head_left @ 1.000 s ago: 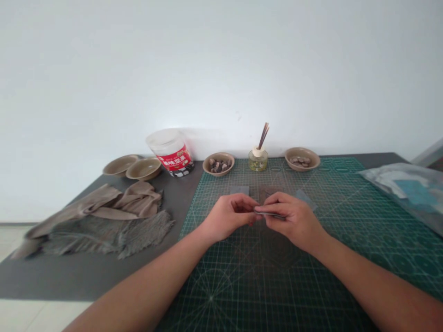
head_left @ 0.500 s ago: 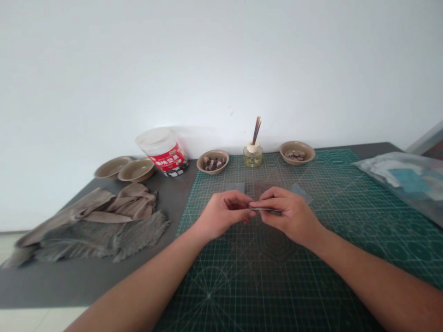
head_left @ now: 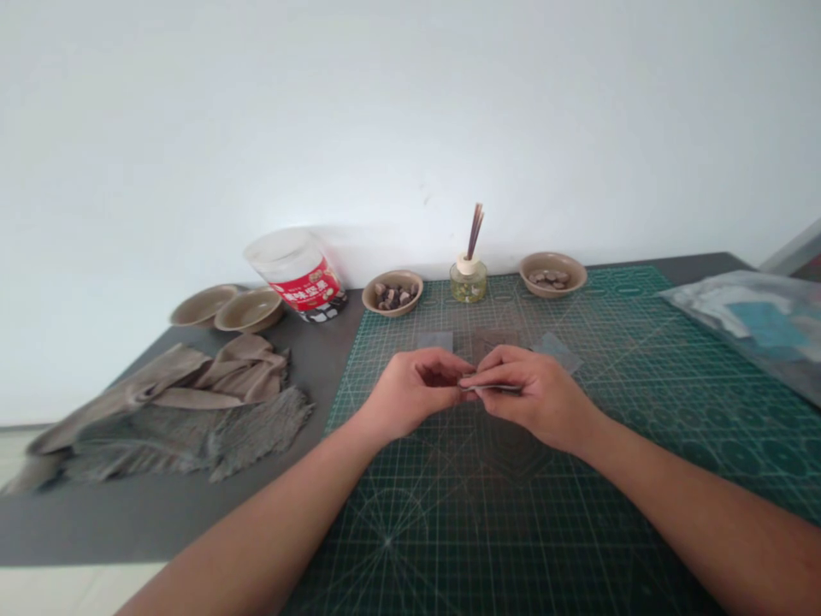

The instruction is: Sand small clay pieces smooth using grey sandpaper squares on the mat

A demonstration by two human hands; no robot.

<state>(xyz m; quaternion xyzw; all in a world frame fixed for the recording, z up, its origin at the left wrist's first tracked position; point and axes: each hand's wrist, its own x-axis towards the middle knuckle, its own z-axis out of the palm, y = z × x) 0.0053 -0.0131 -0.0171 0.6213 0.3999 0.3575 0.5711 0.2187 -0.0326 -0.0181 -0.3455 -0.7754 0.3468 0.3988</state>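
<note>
Now, we hold a thin piece (head_left: 501, 387) before us, raised in front of the mat (head_left: 442, 522), and it lies between our two hands with its long side going about from left to right, almost edge-on to our eyes. Its right part is inside the right hand (head_left: 552, 402), which has the firmer hold: the fingers are pressed together on it, some above and some below, so that only a narrow pale edge shows. The left hand (head_left: 405, 392) meets it at its left end, with the thumb and the forefinger curved toward each other and a rounded hollow behind their tips. These tips are at the end of the piece, but whether they pinch it or only touch it, we cannot tell. Just beyond the hands, a clear sheet (head_left: 434, 340) is lying flat on the mat, and farther back stands the bottle (head_left: 469, 284).
</note>
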